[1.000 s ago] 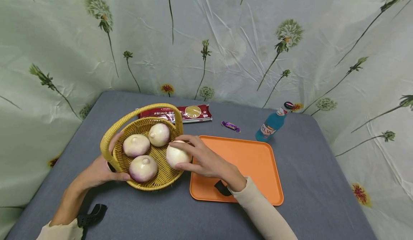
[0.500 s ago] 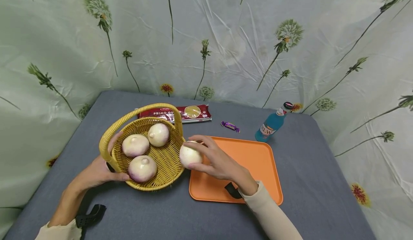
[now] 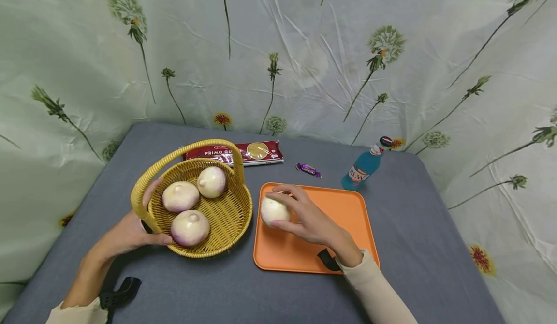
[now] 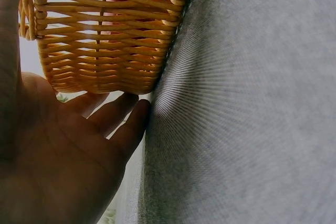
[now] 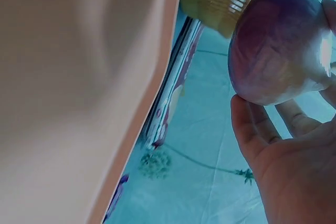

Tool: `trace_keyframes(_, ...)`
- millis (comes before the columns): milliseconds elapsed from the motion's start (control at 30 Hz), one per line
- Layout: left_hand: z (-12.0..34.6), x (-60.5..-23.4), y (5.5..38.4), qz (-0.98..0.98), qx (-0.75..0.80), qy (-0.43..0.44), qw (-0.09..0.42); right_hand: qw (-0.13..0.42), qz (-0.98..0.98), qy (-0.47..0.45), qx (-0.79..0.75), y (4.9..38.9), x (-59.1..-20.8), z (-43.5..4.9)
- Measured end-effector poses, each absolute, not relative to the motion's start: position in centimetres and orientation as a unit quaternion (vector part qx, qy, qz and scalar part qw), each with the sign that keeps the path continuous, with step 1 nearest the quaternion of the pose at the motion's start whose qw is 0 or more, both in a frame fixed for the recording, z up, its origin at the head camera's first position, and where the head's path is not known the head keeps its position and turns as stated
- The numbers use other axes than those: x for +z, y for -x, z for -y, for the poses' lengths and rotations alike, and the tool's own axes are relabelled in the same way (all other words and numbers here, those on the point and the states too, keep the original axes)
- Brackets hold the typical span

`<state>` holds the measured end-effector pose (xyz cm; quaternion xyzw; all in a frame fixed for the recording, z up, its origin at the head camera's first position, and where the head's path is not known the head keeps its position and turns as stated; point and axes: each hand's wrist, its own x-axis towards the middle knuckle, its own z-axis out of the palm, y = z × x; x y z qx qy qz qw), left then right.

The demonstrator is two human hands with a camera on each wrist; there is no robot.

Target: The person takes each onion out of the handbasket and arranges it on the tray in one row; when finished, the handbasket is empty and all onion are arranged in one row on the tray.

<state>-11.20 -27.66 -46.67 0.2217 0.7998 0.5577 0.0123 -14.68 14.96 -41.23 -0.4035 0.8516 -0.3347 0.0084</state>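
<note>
In the head view my right hand (image 3: 304, 218) grips a white-and-purple turnip (image 3: 274, 211) over the left part of an orange tray (image 3: 313, 256). The right wrist view shows that turnip's purple underside (image 5: 278, 51), with fingertips and thumb around it and a gap between it and the tray. My left hand (image 3: 126, 234) holds the left side of a yellow wicker basket (image 3: 228, 215), its thumb along the near wall by the handle. In the left wrist view several fingers (image 4: 113, 116) touch the basket's woven wall. Inside the basket lie three turnips (image 3: 190, 228).
Behind the basket lies a red pasta packet (image 3: 261, 152), partly hidden by the handle. A purple-wrapped candy (image 3: 309, 170) is beyond the tray. A blue bottle (image 3: 361, 169) stands at the tray's far right corner. A floral curtain (image 3: 304, 48) hangs behind the grey table (image 3: 196, 290).
My right hand has lifted the turnip out of the basket and carried it right, over the tray. The left hand has kept its place at the basket.
</note>
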Motion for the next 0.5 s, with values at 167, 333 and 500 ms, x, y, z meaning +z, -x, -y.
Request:
trace_keyframes(167,27.6,-46.7,11.2,-0.797,0.561,-0.221,0.013,0.0,-0.865,0.384,-0.322,14.4,-41.6,-16.5)
trace_keyframes(333,27.6,-46.7,11.1,-0.797,0.562,-0.221,0.013,0.006,-0.881,0.348,-0.321,14.1,-41.7,-18.1)
trace_keyframes(500,27.6,-46.6,11.1,-0.797,0.563,-0.218,0.019,0.0,-0.892,0.321,-0.319,13.7,-41.8,-19.7)
